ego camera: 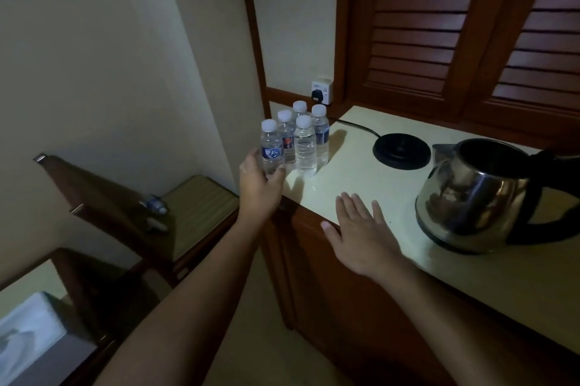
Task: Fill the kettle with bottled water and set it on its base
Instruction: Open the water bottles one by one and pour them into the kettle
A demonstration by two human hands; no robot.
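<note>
Dark red-brown louvred wooden doors (470, 34) fill the wall behind everything. Below them, cream-topped counter (361, 172) on a dark wood cabinet.

Rounded stainless-steel kettle with black handle (470, 194): one unit, standing upright on the counter's right side, lid open, mouth dark. Can't tell from here if there's water inside. It sits off its base, near but not touching. Steel body is shiny, with warped reflections of the room.

Round black kettle base (401, 150): one, flat on the counter left of and behind the kettle, nothing on it. Its black power cord (357, 127) runs back toward the white wall socket (322, 92), which has a dark plug in it.

Small clear plastic water bottles with white caps (306, 140): five, clustered upright at the counter's far left corner, all capped. They look full of clear water. Labels vary: some blue, one reddish, the front centre one shows no label.

Left hand (260, 184): fingers wrapped around the lower body of the front-left blue-labelled bottle (271, 148), which stands upright at the counter's corner, touching or just beside its neighbours. Can't tell if it's lifted.

Right hand (361, 235): open, fingers spread, palm down at the counter's near edge, gripping nothing. Well clear of kettle.

Off to the left, lower: green striped cushioned seat (201, 200) in a wood frame, with one more small bottle (154, 204) lying near it, blurred.
</note>
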